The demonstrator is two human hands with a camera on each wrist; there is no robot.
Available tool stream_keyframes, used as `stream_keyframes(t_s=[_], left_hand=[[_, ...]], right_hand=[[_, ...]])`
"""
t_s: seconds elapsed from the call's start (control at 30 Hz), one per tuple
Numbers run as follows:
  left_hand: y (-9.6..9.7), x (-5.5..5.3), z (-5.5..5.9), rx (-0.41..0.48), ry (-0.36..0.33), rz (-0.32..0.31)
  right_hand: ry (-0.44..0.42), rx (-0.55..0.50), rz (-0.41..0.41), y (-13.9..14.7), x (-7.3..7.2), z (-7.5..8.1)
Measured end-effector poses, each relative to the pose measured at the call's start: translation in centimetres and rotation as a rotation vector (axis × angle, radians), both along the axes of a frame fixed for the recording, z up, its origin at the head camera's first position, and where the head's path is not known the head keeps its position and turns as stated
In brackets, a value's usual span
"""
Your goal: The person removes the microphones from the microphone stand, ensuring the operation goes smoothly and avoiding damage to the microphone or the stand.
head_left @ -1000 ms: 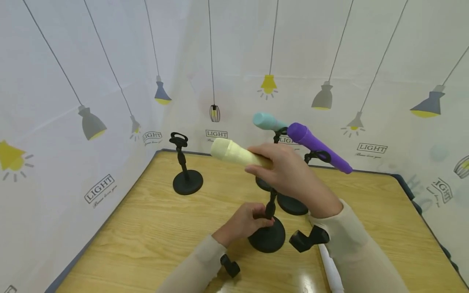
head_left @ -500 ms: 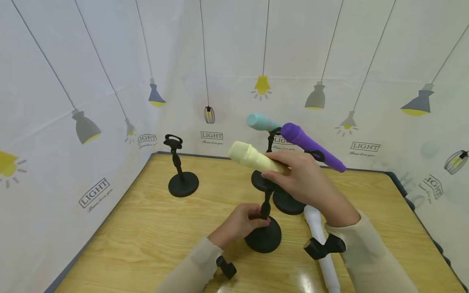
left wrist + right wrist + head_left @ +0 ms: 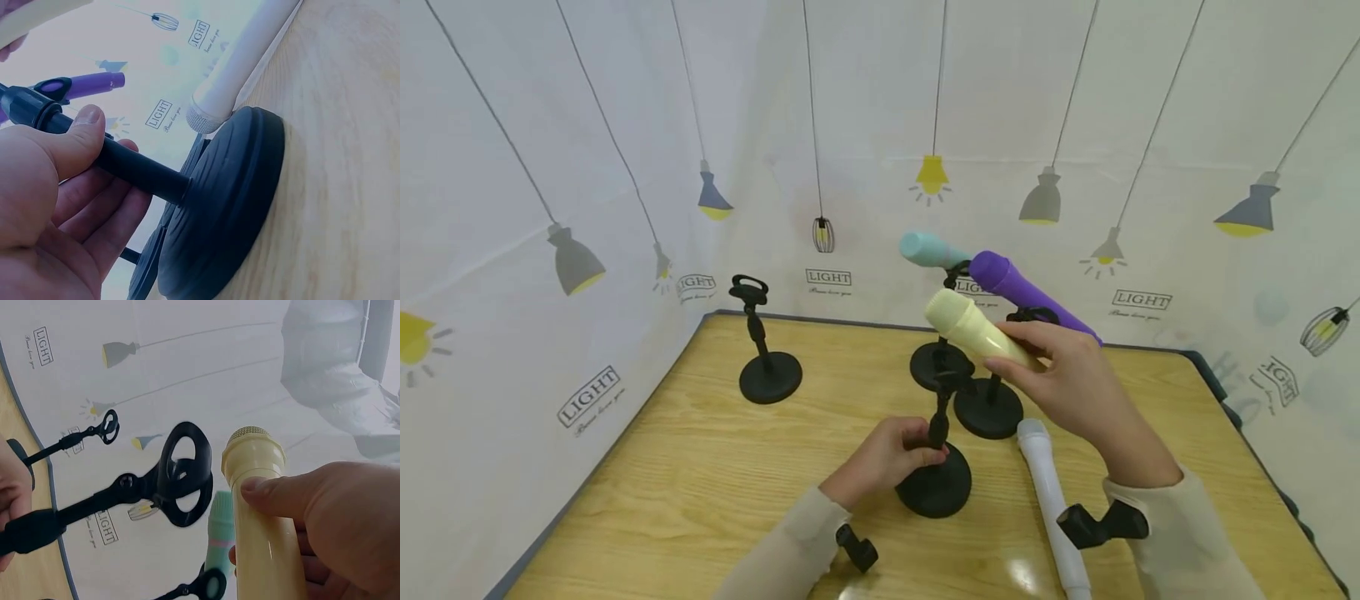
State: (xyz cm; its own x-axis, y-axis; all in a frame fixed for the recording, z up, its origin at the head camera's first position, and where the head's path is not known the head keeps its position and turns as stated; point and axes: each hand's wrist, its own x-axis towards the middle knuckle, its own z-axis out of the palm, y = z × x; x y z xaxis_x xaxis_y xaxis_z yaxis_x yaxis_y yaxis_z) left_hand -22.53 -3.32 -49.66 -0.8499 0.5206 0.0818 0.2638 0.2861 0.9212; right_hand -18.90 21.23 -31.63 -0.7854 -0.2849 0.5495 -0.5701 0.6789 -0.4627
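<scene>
My right hand [image 3: 1067, 379] grips a pale yellow microphone [image 3: 973, 327] by its handle, tilted with the head up and to the left. In the right wrist view the yellow microphone [image 3: 265, 531] is beside the clip [image 3: 184, 475] of the nearest stand, apart from it. My left hand [image 3: 887, 458] holds that black microphone stand [image 3: 936, 483] by its pole, low above the round base. The left wrist view shows the thumb and fingers wrapped about the pole [image 3: 140, 169]. The stand's base [image 3: 219, 212] rests upright on the table.
Behind stand two more stands, bearing a turquoise microphone [image 3: 931, 250] and a purple microphone [image 3: 1030, 293]. A white microphone [image 3: 1052, 504] lies on the wooden table [image 3: 700, 500], right of the held stand. Another stand [image 3: 769, 375] with a bare clip is at the back left.
The right hand has drawn the yellow microphone to the right, uncovering the held stand's clip and the white microphone. The left hand keeps its hold on the pole.
</scene>
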Motion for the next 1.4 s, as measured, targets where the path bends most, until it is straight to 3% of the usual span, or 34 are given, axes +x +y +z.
stream_keyframes(t_s=[0.1, 0.33, 1.03, 1.4], left_hand=[[-0.1, 0.0, 0.0, -0.003, 0.013, 0.000], [-0.1, 0.0, 0.0, 0.026, 0.015, -0.024], [-0.4, 0.1, -0.3, 0.058, 0.002, -0.059], [-0.5, 0.1, -0.3, 0.065, -0.017, -0.061]], right_hand=[[-0.036, -0.005, -0.025, 1.0, 0.1, -0.5], [-0.208, -0.013, -0.125, 3.1, 0.4, -1.8], [-0.460, 0.073, -0.344, 7.0, 1.0, -9.2], [-0.541, 0.056, -0.446, 8.5, 1.5, -12.6]])
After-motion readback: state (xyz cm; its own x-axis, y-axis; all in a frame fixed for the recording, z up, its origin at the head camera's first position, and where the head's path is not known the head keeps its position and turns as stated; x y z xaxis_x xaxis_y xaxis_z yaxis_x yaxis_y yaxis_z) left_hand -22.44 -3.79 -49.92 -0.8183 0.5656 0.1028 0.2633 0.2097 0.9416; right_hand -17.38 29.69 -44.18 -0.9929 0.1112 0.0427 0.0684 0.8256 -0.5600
